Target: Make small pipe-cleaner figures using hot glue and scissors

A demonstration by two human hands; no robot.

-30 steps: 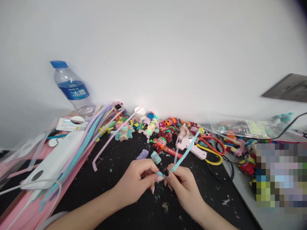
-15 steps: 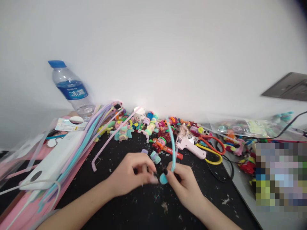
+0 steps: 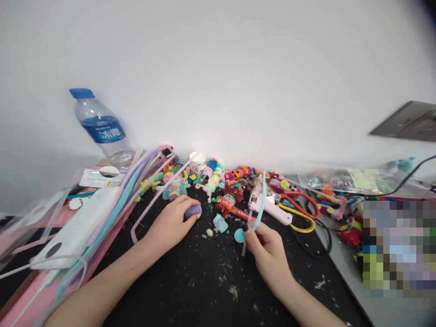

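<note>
My left hand [image 3: 172, 222] is closed with its fingertips round a small purple coil [image 3: 193, 210] of pipe cleaner, low over the black tabletop. My right hand [image 3: 267, 245] pinches a light blue pipe cleaner [image 3: 260, 210]. One end of it is wound into a flat disc [image 3: 239, 235] by the thumb, and the free length points up. Between the hands lie a pastel blue and lilac coil [image 3: 220, 223] and a small yellow piece [image 3: 209, 232]. Just beyond my right hand rests a pink glue gun [image 3: 272, 210]; a translucent strip [image 3: 243, 249] shows below the disc.
Finished fuzzy figures [image 3: 235, 175] crowd along the wall. Scissors [image 3: 303, 222] with red and yellow handles lie right of the glue gun, beside a black cable [image 3: 327, 252]. Loose pipe cleaners [image 3: 122, 200] lie at left, near a leaning water bottle [image 3: 104, 129].
My left hand has moved left and away from me, and now holds the purple coil that lay on the table. My right hand has shifted slightly right and forward with the blue pipe cleaner.
</note>
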